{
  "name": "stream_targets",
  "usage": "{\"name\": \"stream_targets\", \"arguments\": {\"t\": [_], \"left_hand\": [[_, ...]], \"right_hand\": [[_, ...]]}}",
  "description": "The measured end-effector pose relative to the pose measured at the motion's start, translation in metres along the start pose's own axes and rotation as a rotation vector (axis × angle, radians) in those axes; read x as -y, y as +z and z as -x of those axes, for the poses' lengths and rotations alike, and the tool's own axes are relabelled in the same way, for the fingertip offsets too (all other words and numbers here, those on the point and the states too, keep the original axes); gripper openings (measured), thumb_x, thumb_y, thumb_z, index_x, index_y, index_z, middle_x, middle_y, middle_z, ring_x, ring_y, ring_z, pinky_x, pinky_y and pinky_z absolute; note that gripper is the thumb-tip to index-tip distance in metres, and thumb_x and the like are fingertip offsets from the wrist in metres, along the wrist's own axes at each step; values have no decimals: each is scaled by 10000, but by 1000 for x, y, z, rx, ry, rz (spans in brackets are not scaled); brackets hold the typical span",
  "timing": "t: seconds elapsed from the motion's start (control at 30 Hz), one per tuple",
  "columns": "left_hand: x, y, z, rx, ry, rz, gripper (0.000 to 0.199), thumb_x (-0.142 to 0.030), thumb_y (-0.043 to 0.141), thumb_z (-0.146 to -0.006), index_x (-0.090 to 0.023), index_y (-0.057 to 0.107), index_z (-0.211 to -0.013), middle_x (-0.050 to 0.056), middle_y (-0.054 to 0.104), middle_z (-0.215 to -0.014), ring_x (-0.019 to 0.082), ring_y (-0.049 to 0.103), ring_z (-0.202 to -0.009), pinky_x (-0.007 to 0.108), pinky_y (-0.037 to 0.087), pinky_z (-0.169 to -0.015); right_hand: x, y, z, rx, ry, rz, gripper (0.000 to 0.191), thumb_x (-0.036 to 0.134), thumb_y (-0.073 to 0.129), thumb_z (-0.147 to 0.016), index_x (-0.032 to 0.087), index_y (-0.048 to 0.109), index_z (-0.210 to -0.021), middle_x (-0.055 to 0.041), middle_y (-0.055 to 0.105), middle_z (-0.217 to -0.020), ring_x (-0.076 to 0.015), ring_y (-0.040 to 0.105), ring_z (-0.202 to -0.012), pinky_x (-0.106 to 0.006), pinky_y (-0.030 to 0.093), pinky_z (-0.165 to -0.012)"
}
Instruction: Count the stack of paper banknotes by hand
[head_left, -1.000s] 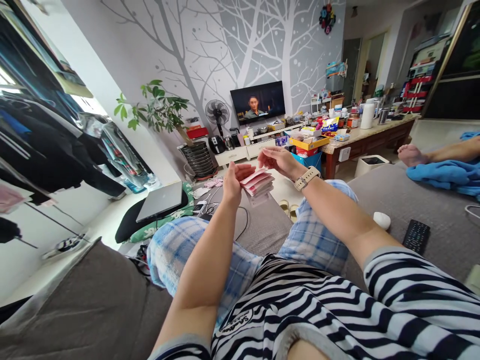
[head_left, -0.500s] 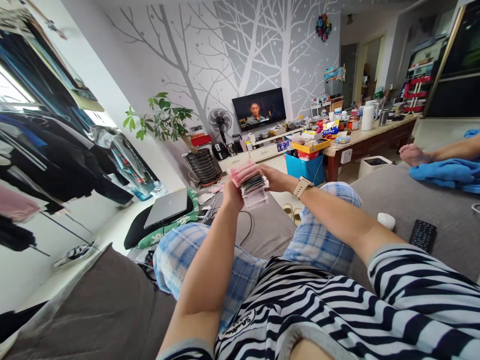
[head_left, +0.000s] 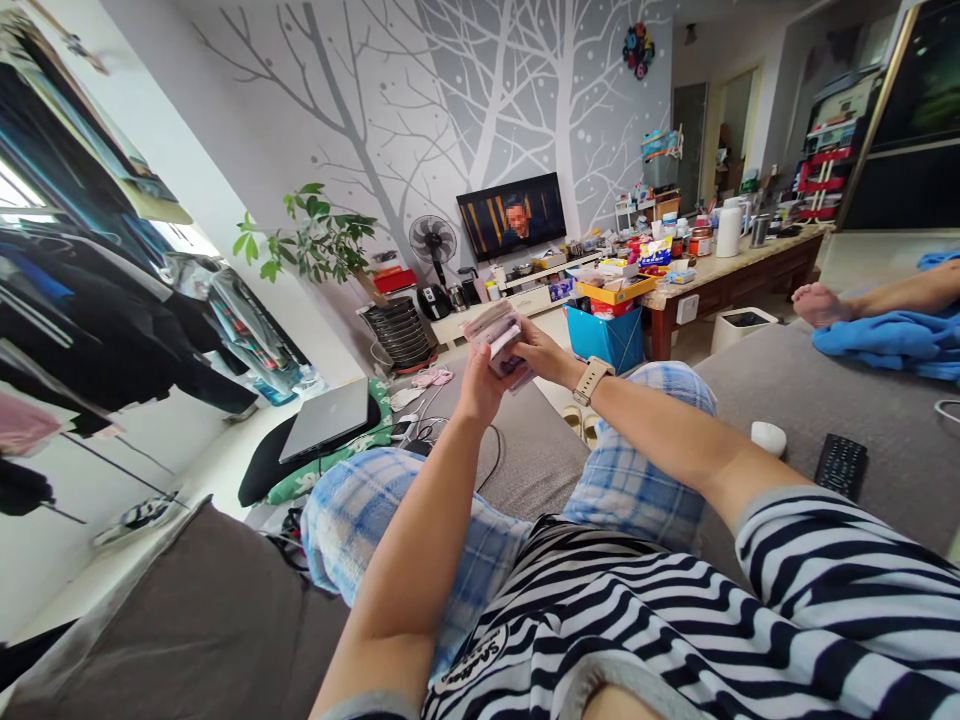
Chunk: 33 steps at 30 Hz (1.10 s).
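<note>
In front of my knees, both hands hold a stack of thin, pinkish, clear-edged plastic packets (head_left: 493, 326). What is inside the packets is too small to make out. My left hand (head_left: 481, 388) is closed around the near left side, its thumb lying against the stack. From the right, my right hand (head_left: 541, 352) grips the same stack with its fingers over the side, a beige-strapped watch (head_left: 592, 380) on that wrist. Some fingers of both hands are hidden behind the packets.
A laptop (head_left: 326, 418) lies on a dark and green cushion to the left, with cables (head_left: 427, 425) near it. Right of me on the grey sofa are a white mouse (head_left: 769, 439) and a black remote (head_left: 841, 465). Another person's foot (head_left: 819, 304) rests farther right.
The stack has tipped so that a flat face shows where layered edges showed before. My left thumb has come over it, and my right fingers have shifted onto its near side.
</note>
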<state>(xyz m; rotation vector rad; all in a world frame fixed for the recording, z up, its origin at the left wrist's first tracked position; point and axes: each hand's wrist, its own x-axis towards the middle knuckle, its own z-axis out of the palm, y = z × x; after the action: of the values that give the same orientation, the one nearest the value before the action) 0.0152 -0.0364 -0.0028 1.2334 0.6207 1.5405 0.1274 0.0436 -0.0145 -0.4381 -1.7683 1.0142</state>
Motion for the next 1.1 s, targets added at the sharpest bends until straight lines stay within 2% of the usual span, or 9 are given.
{"name": "stream_targets", "arguments": {"t": [0.17, 0.27, 0.33, 0.43, 0.53, 0.73, 0.93, 1.0, 1.1], "left_hand": [[-3, -15, -4, 105, -96, -276, 584, -560, 634, -650, -258, 545, -1142, 84, 576, -1188, 260, 592, -975, 338, 523, -648], [-5, -28, -12, -16, -12, -557, 483, -349, 752, -569, -202, 619, -1010, 79, 639, -1011, 237, 597, -894, 287, 496, -634], [-4, -31, -16, -104, 50, -596, 395, -287, 750, -558, -178, 645, -922, 70, 656, -911, 233, 594, -880, 280, 485, -659], [0, -24, -20, -160, 60, -364, 360, -304, 664, -630, -196, 629, -972, 49, 667, -921, 227, 602, -896, 305, 487, -701], [6, -13, -19, -101, 23, -81, 383, -310, 570, -652, -160, 621, -999, 72, 672, -950, 238, 615, -917, 342, 486, -760], [5, -3, -11, 32, 4, 39, 497, -242, 513, -598, -139, 601, -1075, 100, 675, -974, 262, 615, -966, 381, 479, -805], [-1, -3, -7, -45, 31, 23, 584, -170, 497, -545, -211, 572, -1123, 70, 671, -973, 272, 616, -955, 414, 500, -772], [-5, -5, -9, -64, 67, 53, 593, -163, 486, -551, -221, 563, -1136, 63, 667, -979, 269, 620, -946, 411, 503, -763], [-15, -12, -13, -121, 154, 112, 589, -163, 459, -577, -231, 546, -1156, 51, 662, -975, 246, 623, -947, 386, 499, -767]], "right_hand": [[-11, -10, -8, -24, -22, 21, 289, 290, 538, -781, 166, 521, -1041, -31, 611, -946, -160, 538, -852, -269, 449, -750], [-11, -13, -9, 2, -2, -10, 270, 296, 589, -756, 146, 551, -978, -30, 621, -894, -148, 542, -805, -251, 446, -716], [-6, -11, -7, 38, 26, -127, 257, 292, 608, -746, 143, 557, -950, -23, 625, -859, -135, 547, -763, -238, 452, -677], [5, -4, 0, 116, 120, -399, 258, 300, 623, -739, 152, 555, -939, -9, 628, -810, -117, 559, -692, -229, 466, -622], [14, 5, 6, 154, 246, -581, 291, 278, 661, -707, 162, 561, -954, 2, 630, -768, -111, 565, -652, -223, 474, -591], [11, 8, 8, 206, 355, -636, 241, 211, 665, -680, 147, 586, -898, 3, 608, -693, -108, 551, -616, -223, 473, -573], [7, 9, 7, 285, 353, -245, 255, 385, 592, -768, 157, 570, -882, -7, 583, -707, -123, 557, -620, -239, 456, -557], [11, 7, 8, 229, 215, -9, 284, 418, 554, -799, 161, 559, -921, -25, 594, -774, -133, 564, -670, -253, 458, -595], [22, 3, 14, 14, -181, 398, 294, 424, 560, -806, 171, 544, -954, -63, 599, -913, -167, 560, -800, -309, 459, -726]]}}
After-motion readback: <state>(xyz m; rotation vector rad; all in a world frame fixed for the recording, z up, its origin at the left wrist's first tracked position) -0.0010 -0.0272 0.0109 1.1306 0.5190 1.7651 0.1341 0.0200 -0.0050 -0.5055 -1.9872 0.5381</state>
